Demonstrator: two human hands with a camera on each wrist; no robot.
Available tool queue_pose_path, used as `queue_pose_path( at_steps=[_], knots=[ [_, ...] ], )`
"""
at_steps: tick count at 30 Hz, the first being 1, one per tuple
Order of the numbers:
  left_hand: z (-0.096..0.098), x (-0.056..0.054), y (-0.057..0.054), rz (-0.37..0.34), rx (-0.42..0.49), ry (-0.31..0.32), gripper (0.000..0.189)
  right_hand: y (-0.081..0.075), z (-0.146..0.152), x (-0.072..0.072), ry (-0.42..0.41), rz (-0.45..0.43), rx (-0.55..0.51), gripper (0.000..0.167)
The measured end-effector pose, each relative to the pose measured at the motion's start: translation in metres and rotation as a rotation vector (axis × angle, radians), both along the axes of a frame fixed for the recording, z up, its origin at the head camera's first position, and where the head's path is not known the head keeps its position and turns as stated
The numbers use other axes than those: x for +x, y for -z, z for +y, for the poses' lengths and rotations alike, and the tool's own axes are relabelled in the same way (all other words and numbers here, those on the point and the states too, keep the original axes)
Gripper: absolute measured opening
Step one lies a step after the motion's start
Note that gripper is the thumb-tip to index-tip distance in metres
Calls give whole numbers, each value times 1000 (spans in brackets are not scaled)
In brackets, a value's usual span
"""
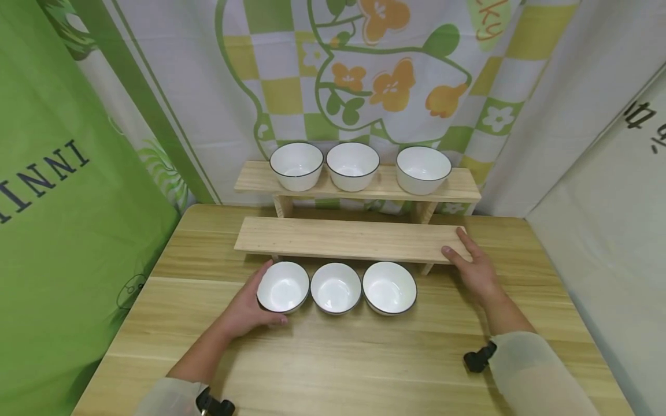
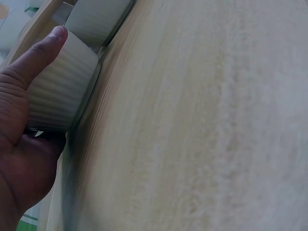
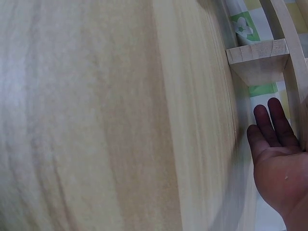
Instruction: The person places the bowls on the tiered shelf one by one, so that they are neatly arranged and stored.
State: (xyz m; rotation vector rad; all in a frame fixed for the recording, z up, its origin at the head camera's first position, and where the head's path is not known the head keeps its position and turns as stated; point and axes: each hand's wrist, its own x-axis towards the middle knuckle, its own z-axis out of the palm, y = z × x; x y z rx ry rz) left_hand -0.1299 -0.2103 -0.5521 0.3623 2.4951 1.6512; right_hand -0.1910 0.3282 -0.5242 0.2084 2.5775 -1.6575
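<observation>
My left hand [image 1: 244, 306] cups the leftmost white bowl [image 1: 283, 285] of the front row, thumb at its near side and fingers around its left side. In the left wrist view the thumb lies against that bowl's ribbed wall [image 2: 62, 86]. Two more dark-rimmed white bowls, a middle bowl [image 1: 336, 288] and a right bowl [image 1: 389, 288], stand beside it on the table. My right hand [image 1: 477, 270] touches the right end of the lower wooden shelf [image 1: 343, 238], thumb and index finger on top. The right wrist view shows its other fingers [image 3: 264, 125] extended below the board.
Three similar bowls, a left one [image 1: 296, 166], a middle one [image 1: 352, 166] and a right one [image 1: 424, 169], stand on the upper shelf [image 1: 387, 188]. A patterned curtain [image 1: 291, 75] hangs behind the wooden table [image 1: 354, 370], with a green cloth [image 1: 62, 231] at left.
</observation>
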Motion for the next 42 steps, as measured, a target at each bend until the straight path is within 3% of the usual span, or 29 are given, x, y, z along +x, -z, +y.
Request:
queue_pose_path(
  at_steps=[11, 21, 30, 42],
  knots=[
    [2, 1, -1, 43, -31, -52, 129, -1, 0, -1, 12, -10, 19, 91],
    [1, 3, -5, 31, -26, -106, 127, 0, -1, -1, 15, -2, 27, 91],
    [-1, 2, -18, 57, -12, -136, 125, 2, 0, -1, 16, -1, 15, 91],
    [7, -1, -37, 4, -12, -163, 123, 0, 0, -2, 17, -6, 36, 92]
  ],
)
